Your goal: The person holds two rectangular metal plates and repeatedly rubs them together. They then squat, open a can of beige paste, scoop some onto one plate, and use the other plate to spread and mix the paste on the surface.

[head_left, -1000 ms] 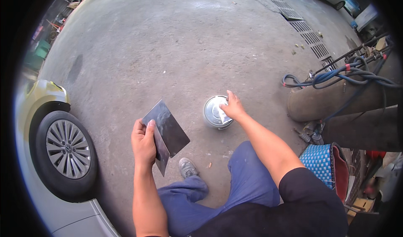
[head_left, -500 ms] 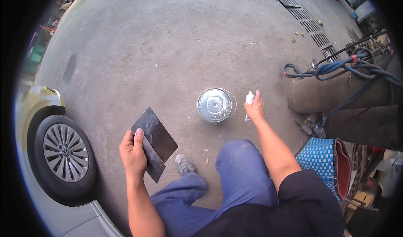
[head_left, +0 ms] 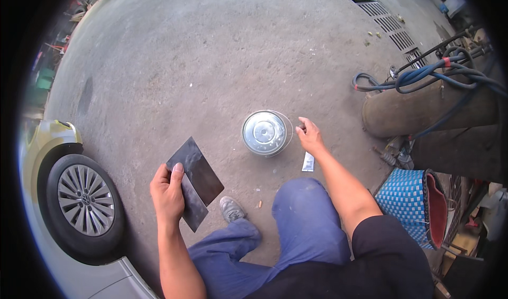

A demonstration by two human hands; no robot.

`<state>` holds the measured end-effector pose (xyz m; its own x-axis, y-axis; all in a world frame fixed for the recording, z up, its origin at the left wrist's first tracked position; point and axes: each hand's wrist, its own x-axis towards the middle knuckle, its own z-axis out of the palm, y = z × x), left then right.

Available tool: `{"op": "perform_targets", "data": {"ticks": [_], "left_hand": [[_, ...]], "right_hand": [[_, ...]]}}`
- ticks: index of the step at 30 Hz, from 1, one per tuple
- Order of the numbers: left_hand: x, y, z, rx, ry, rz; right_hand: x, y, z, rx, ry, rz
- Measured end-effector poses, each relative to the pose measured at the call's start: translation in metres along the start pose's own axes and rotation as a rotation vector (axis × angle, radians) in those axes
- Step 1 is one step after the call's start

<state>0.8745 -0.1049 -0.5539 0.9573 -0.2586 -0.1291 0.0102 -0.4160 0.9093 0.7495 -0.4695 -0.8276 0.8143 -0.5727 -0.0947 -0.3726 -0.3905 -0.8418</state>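
Two thin dark flat plates [head_left: 198, 173] with smudged surfaces are pinched in my left hand [head_left: 168, 190], the thumb on top and the other fingers behind. They overlap at an angle, the smaller piece nearer me. My right hand [head_left: 311, 136] is just right of a round metal can [head_left: 264, 132], close to its wire handle. Its fingers are bent, with thumb and forefinger apart and nothing visible between them. Below that wrist a white and blue squeeze tube [head_left: 308, 163] lies on the floor, its upper end hidden by the hand. The can's lid is on.
A car wheel [head_left: 85, 195] and silver bodywork stand at the left. To the right are large brown cylinders [head_left: 407, 113] with coiled blue hoses [head_left: 434, 80] and a blue checked bag [head_left: 400, 203]. Floor grates [head_left: 389, 26] run along the far right. A small butt [head_left: 259, 204] lies near my shoe.
My right hand has let go of the white tube and shifted left toward the can. The tube now lies on the floor. My left hand still holds the plates, almost unmoved.
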Motion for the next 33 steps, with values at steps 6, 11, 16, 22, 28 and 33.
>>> {"op": "perform_targets", "data": {"ticks": [6,11,16,22,28,33], "left_hand": [[-0.001,0.001,0.011,-0.165,0.042,0.026],[-0.002,-0.002,0.007,0.106,0.103,0.008],[-0.004,0.01,0.005,0.163,0.042,0.057],[0.001,0.014,0.006,0.128,0.015,0.072],[0.008,0.009,0.008,0.129,0.06,0.161],[0.011,0.015,0.008,0.097,0.009,0.111]], "right_hand": [[0.027,-0.049,0.03,-0.355,-0.064,-0.02],[0.047,-0.054,0.028,-0.436,-0.19,0.061],[0.043,-0.09,0.018,-0.497,-0.103,-0.029],[0.006,-0.14,-0.017,-0.361,0.004,-0.148],[-0.014,-0.089,-0.104,-0.692,0.376,-0.235],[-0.034,0.014,-0.127,-1.157,0.2,-0.048]]}}
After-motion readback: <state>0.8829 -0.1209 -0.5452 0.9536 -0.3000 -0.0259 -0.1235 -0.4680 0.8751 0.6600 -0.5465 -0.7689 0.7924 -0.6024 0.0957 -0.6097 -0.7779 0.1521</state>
